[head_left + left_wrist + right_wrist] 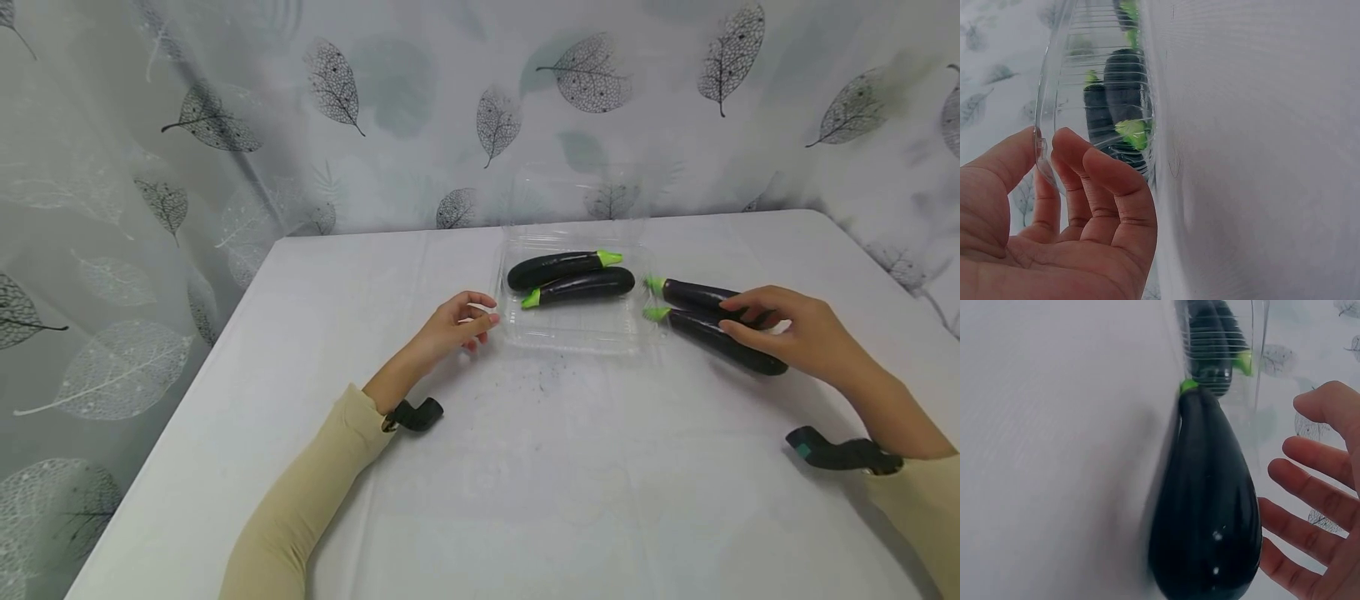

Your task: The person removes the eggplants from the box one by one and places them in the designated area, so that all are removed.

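A clear plastic clamshell box [573, 337] stands on the table with two dark eggplants [588, 286] lying in it, their green stems pointing opposite ways. My left hand [459, 323] is at the box's left edge, fingers loosely bent; in the left wrist view the plastic rim [1041, 147] shows between thumb and fingers, with no firm grip visible. Two more eggplants [723, 340] lie side by side right of the box, stems toward it. Over them is my right hand [795, 329], its fingers spread beside the near eggplant [1207, 506] in the right wrist view.
The box's transparent lid [577, 192] stands up at the back against the leaf-patterned curtain [420, 92]. A white cloth [525, 500] covers the table. Small dark specks [551, 375] dot the cloth in front of the box. Each wrist wears a dark camera mount [843, 452].
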A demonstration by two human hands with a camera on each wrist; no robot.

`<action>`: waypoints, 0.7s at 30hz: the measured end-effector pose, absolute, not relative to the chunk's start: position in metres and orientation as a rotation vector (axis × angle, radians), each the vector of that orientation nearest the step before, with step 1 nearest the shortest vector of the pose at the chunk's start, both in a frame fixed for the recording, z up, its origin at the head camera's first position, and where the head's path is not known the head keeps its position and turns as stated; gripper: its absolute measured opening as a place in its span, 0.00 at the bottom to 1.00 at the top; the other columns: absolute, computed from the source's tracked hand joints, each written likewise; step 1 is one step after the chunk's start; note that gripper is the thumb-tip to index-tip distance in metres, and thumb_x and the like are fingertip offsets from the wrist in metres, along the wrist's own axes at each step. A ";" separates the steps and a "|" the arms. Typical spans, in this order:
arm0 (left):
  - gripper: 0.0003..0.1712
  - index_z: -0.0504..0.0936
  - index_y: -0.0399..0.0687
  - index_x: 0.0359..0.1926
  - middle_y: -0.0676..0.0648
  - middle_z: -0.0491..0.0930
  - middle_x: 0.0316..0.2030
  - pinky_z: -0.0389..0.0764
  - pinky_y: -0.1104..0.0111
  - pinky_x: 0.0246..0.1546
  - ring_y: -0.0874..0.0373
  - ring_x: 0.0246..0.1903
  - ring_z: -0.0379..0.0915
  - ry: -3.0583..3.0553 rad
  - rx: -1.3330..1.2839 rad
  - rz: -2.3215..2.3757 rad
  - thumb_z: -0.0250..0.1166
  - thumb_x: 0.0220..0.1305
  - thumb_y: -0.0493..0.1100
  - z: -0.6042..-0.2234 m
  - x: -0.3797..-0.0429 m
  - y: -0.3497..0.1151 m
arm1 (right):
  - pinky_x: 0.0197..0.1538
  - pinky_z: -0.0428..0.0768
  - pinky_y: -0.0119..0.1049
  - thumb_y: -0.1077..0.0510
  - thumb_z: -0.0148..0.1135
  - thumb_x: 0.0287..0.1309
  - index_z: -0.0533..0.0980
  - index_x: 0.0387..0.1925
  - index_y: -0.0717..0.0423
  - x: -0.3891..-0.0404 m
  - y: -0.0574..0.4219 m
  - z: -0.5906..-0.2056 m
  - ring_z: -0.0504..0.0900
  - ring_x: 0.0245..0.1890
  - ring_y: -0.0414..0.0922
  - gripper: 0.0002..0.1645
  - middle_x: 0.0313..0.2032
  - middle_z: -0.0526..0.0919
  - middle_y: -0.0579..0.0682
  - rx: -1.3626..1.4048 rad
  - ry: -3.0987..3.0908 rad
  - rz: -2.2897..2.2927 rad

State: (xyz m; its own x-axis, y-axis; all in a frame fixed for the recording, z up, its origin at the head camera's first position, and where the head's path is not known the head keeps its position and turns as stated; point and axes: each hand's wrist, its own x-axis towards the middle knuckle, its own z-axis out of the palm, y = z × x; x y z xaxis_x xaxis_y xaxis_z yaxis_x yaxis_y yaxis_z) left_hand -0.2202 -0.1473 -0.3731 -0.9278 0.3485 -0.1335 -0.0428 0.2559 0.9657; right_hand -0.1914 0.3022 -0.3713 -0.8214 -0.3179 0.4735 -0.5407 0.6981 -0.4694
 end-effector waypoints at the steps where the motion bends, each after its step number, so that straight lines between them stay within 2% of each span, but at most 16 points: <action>1: 0.22 0.69 0.40 0.60 0.37 0.76 0.44 0.75 0.70 0.32 0.55 0.33 0.73 2.212 0.281 1.718 0.62 0.70 0.44 -0.373 -0.220 -0.147 | 0.34 0.69 0.18 0.67 0.72 0.49 0.82 0.44 0.56 -0.192 0.301 -0.370 0.72 0.31 0.25 0.18 0.37 0.79 0.37 0.678 -2.552 0.862; 4: 0.21 0.70 0.42 0.59 0.38 0.76 0.43 0.75 0.69 0.32 0.54 0.33 0.73 2.212 0.273 1.722 0.62 0.69 0.44 -0.373 -0.220 -0.147 | 0.35 0.69 0.18 0.65 0.72 0.50 0.82 0.44 0.55 -0.194 0.296 -0.369 0.72 0.33 0.25 0.17 0.38 0.79 0.39 0.689 -2.554 0.847; 11: 0.20 0.71 0.44 0.58 0.44 0.77 0.42 0.75 0.69 0.32 0.56 0.32 0.73 2.221 0.279 1.721 0.62 0.69 0.45 -0.372 -0.221 -0.147 | 0.37 0.70 0.16 0.66 0.73 0.49 0.82 0.42 0.57 -0.194 0.278 -0.355 0.72 0.36 0.25 0.16 0.39 0.79 0.33 0.677 -2.563 0.875; 17: 0.20 0.71 0.43 0.58 0.42 0.77 0.43 0.76 0.69 0.32 0.57 0.32 0.73 2.226 0.273 1.714 0.63 0.69 0.45 -0.373 -0.222 -0.147 | 0.37 0.70 0.16 0.68 0.72 0.47 0.83 0.41 0.57 -0.203 0.265 -0.348 0.73 0.35 0.28 0.16 0.37 0.82 0.46 0.733 -2.552 0.835; 21: 0.21 0.71 0.43 0.58 0.40 0.76 0.43 0.75 0.69 0.32 0.57 0.32 0.73 2.217 0.264 1.714 0.63 0.69 0.45 -0.375 -0.223 -0.147 | 0.37 0.71 0.17 0.68 0.72 0.47 0.83 0.41 0.58 -0.208 0.256 -0.344 0.73 0.34 0.31 0.16 0.36 0.82 0.51 0.791 -2.545 0.834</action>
State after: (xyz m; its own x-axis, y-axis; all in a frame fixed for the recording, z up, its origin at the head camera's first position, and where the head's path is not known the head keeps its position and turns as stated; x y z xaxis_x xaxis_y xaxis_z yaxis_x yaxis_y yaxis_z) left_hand -0.2225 -0.1471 -0.3749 -0.9300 0.3391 -0.1415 -0.0517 0.2606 0.9641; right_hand -0.2077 0.2564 -0.3437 -0.7839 -0.3989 0.4759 -0.6031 0.6713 -0.4308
